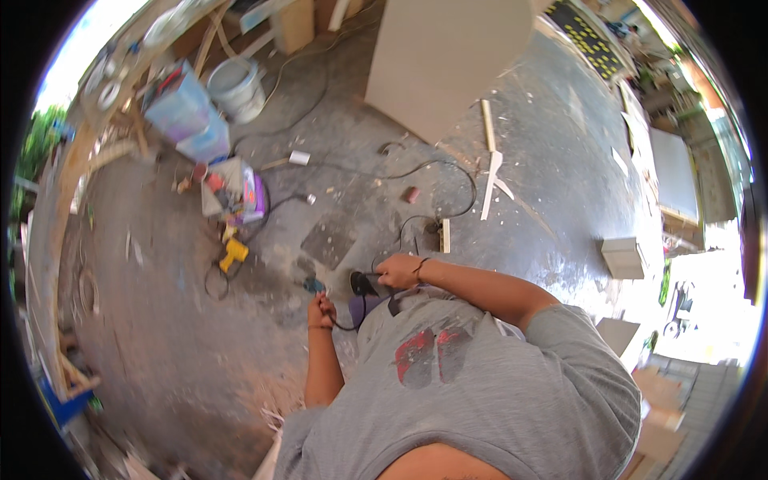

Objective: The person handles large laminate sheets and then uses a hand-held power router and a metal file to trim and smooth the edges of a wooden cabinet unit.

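Note:
My left hand [321, 310] is closed around the rear of a small teal power tool [314, 285], held low over the floor. A black cord [342, 327] runs from beside this hand toward my lap. My right hand [399, 271] is closed in front of my body, beside a dark shoe [365, 284]; whatever its fingers grip is too small to make out. A thin dark cable rises near it toward a pale power strip [445, 236] on the floor. Off to the left lies a yellow drill [234, 254].
A box of tools [227, 192], blue containers [178, 112] and a white bucket [238, 90] stand at the far left. A large pale panel [448, 64] rises ahead. Loose cable [352, 168], a reddish block [411, 194] and white strips [492, 178] lie on the floor.

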`<state>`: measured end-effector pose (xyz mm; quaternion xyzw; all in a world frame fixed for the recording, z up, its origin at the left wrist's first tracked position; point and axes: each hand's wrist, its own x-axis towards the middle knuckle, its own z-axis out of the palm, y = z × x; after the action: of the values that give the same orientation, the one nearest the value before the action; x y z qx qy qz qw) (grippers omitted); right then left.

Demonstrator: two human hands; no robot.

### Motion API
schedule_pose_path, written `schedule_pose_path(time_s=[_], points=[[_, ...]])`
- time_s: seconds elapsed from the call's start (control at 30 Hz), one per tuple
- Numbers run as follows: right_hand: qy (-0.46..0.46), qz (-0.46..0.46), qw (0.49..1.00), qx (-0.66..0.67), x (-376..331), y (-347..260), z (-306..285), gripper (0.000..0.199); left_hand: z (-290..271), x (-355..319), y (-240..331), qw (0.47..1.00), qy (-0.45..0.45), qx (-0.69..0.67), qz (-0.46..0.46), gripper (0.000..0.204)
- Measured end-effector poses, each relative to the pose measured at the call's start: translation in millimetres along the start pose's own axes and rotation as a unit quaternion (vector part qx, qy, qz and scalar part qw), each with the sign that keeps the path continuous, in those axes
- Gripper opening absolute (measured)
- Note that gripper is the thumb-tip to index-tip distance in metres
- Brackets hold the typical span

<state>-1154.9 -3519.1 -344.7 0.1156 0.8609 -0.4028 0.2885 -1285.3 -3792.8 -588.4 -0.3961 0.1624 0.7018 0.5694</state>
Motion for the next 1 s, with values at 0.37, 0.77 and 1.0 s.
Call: schedule_pose_path(time_s=[0.37, 0.77, 1.0], points=[[0.155, -0.081, 0.975, 0.135, 21.1, 5.6, -16.2, 0.046, 132.4, -24.1, -24.4, 0.908, 0.053, 0.395, 0.13, 0.016], [0.26, 0.078, 0.926, 0.261, -178.1, 246.8, -28.4, 0.055, 86.2, 61.4, -15.0, 0.048, 0.212, 0.963, 0.157, 0.029], [0.376, 0.252, 0.708, 0.543, -314.8, 344.3, -7.9, 0.035, 133.5, 148.3, -141.6, 0.256, 0.17, 0.943, 0.128, 0.03]])
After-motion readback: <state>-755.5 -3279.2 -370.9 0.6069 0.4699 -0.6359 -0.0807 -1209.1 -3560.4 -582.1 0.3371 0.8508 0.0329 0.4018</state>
